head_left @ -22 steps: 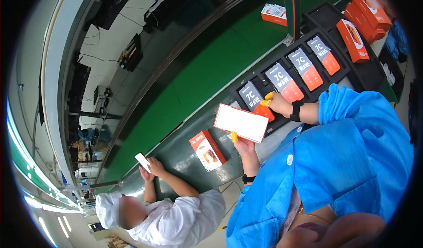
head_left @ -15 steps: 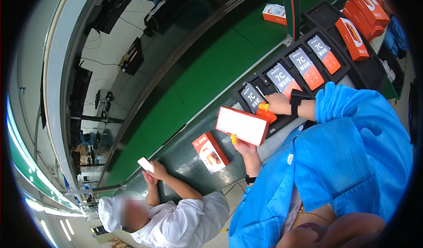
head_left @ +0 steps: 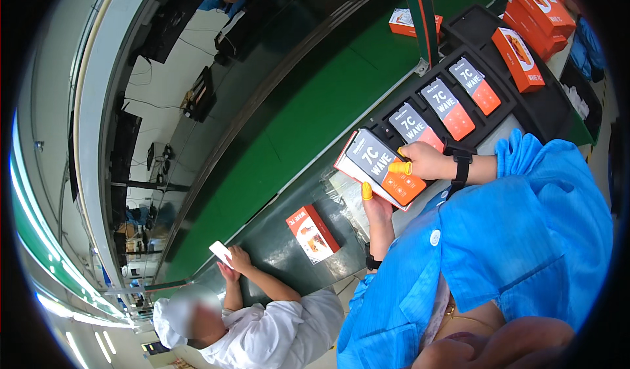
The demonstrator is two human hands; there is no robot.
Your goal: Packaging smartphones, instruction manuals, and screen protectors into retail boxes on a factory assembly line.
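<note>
My right hand [head_left: 423,162], with yellow finger cots on its thumb and a finger, grips the lower part of a smartphone [head_left: 375,156]. A grey and orange film covers the phone's front. Beneath the phone is an open red box with a white inside [head_left: 346,164], mostly hidden by it. My left hand [head_left: 378,210] holds that box from its near side, a yellow-capped thumb against the edge. Whether the phone touches the box's inside I cannot tell. Beside my right hand lies a black tray [head_left: 436,74] with several similar phones, one of them a phone [head_left: 415,125] nearest my fingers.
A closed red and white box [head_left: 312,234] lies on the dark bench [head_left: 275,264]. To the left, a co-worker in white [head_left: 262,329] holds a small white object [head_left: 221,251]. A green conveyor belt [head_left: 295,113] runs behind. More red boxes [head_left: 535,24] are stacked far right.
The nearest phone has been lifted from the tray by my right hand and brought over the open box. My left hand has tilted the box under it.
</note>
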